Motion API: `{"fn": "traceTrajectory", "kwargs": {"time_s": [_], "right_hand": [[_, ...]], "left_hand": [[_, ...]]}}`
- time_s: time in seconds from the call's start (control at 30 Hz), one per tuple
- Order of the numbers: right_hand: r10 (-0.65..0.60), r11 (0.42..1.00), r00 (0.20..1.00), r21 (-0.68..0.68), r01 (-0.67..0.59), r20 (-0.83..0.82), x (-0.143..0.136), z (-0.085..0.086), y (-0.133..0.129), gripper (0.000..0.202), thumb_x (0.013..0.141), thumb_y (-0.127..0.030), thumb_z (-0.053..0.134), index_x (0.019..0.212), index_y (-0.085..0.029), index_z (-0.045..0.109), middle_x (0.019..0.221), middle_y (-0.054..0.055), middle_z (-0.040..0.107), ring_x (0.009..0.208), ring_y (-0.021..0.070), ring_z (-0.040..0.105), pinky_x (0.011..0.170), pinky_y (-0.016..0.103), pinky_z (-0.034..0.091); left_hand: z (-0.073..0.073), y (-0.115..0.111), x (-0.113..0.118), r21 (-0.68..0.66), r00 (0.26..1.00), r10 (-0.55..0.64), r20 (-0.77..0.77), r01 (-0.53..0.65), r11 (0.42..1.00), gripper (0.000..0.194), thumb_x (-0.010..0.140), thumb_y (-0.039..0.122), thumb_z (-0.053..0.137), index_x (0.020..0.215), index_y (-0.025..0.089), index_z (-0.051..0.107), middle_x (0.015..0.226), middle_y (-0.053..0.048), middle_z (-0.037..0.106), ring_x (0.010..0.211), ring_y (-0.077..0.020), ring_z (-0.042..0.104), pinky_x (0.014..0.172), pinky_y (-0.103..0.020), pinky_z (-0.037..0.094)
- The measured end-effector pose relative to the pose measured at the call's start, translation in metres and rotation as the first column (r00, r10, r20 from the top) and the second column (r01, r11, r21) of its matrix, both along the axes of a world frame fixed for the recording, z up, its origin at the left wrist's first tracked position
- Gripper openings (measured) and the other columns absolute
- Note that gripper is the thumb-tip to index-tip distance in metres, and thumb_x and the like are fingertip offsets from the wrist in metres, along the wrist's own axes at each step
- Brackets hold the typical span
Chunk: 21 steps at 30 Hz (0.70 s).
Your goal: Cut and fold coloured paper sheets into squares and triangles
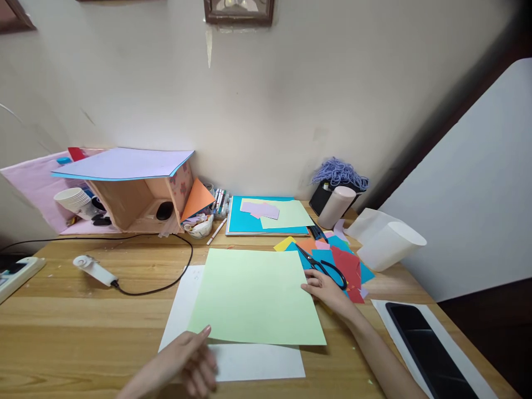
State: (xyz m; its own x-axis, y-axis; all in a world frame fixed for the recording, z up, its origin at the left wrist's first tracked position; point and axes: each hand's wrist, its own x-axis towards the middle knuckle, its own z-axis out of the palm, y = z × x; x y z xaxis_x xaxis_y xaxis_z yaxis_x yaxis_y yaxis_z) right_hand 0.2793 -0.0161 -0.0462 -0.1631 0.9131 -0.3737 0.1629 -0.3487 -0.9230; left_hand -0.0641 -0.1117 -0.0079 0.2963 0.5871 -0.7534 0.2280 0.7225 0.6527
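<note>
Green sheet [257, 299] was at clock centre, over white sheet [257, 363].
Right hand [322, 287] pinched its 3 o'clock edge, scissors [320, 264] at 2; left hand [189, 357] at 8, fingers half-curled, couldn't tell if gripping.

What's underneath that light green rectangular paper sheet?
A white sheet of paper shows past the left and near edges of the light green sheet. Anything else beneath is covered and can't be seen.

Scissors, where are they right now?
In the head view, the scissors lie right of centre on coloured paper scraps, just beyond the right hand.
</note>
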Motion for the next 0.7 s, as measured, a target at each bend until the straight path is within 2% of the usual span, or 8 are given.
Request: {"fn": "traceTrajectory", "kwargs": {"time_s": [0.1,0.17,0.2,0.27,0.37,0.47,0.57,0.7], "right_hand": [[-0.035,0.997,0.993,0.072,0.027,0.108,0.006,-0.001,0.004,0.042,0.063,-0.036,0.064,0.1,-0.019,0.056,0.07,0.002,0.065,0.072,0.0216,0.062,0.062,0.029,0.047],[-0.015,0.997,0.979,0.083,-0.002,0.201,0.01,0.0,0.008,0.038,0.064,-0.035,0.061,0.099,-0.019,0.057,0.065,0.001,0.064,0.066,0.0205,0.062,0.058,0.029,0.046],[-0.001,0.997,0.966,0.079,-0.021,0.259,0.011,0.002,0.011,0.036,0.066,-0.035,0.06,0.097,-0.019,0.057,0.062,0.0,0.063,0.061,0.0197,0.061,0.056,0.028,0.046],[-0.007,0.994,0.917,0.101,-0.036,0.399,0.013,0.008,0.021,0.03,0.068,-0.033,0.058,0.094,-0.018,0.057,0.06,0.001,0.062,0.055,0.0185,0.06,0.053,0.028,0.045],[-0.14,0.957,0.807,0.286,-0.037,0.574,0.012,0.019,0.048,0.019,0.069,-0.028,0.057,0.084,-0.018,0.062,0.071,0.004,0.066,0.068,0.02,0.062,0.06,0.028,0.045],[-0.159,0.918,0.797,0.385,-0.098,0.582,0.007,0.028,0.084,0.019,0.074,-0.027,0.051,0.085,-0.017,0.064,0.085,0.007,0.067,0.081,0.021,0.062,0.067,0.028,0.045],[-0.145,0.911,0.795,0.394,-0.126,0.589,0.001,0.029,0.117,0.019,0.075,-0.022,0.051,0.086,-0.017,0.065,0.091,0.007,0.067,0.086,0.019,0.061,0.073,0.026,0.044],[-0.08,0.908,0.793,0.372,-0.192,0.604,-0.006,0.025,0.14,0.016,0.075,-0.021,0.053,0.084,-0.018,0.066,0.089,0.006,0.068,0.084,0.017,0.062,0.071,0.023,0.044]], "left_hand": [[0.018,0.007,-0.01,0.103,0.984,-0.124,-0.13,0.138,0.985,0.066,0.074,0.067,0.032,0.048,0.011,0.058,0.056,-0.014,0.066,0.042,-0.0169,0.058,0.04,-0.023,0.037],[0.029,0.024,-0.008,0.32,0.965,-0.095,-0.246,0.173,0.931,0.059,0.076,0.061,0.036,0.052,0.013,0.059,0.053,-0.01,0.064,0.046,-0.016,0.057,0.046,-0.023,0.039],[0.033,0.037,-0.004,0.451,0.951,-0.047,-0.305,0.188,0.872,0.053,0.078,0.057,0.038,0.057,0.014,0.061,0.059,-0.008,0.065,0.052,-0.0161,0.058,0.052,-0.023,0.041],[0.037,0.07,0.011,0.671,0.907,0.057,-0.418,0.265,0.693,0.041,0.079,0.05,0.043,0.065,0.017,0.062,0.07,-0.006,0.066,0.067,-0.018,0.059,0.062,-0.024,0.042],[0.032,0.132,0.047,0.815,0.87,0.109,-0.48,0.397,0.422,0.026,0.08,0.04,0.045,0.077,0.02,0.062,0.081,-0.006,0.065,0.077,-0.0204,0.057,0.07,-0.026,0.041],[0.017,0.195,0.087,0.776,0.775,0.087,-0.626,0.609,0.165,0.022,0.082,0.03,0.045,0.098,0.02,0.056,0.102,-0.009,0.059,0.095,-0.0221,0.053,0.082,-0.03,0.039],[0.002,0.241,0.115,0.744,0.743,0.058,-0.667,0.66,0.103,0.025,0.08,0.025,0.05,0.103,0.017,0.052,0.111,-0.013,0.053,0.104,-0.0245,0.048,0.089,-0.034,0.035],[-0.012,0.271,0.126,0.693,0.694,-0.004,-0.72,0.72,0.035,0.028,0.077,0.03,0.055,0.1,0.015,0.051,0.111,-0.013,0.052,0.106,-0.0259,0.046,0.089,-0.036,0.033]]}}
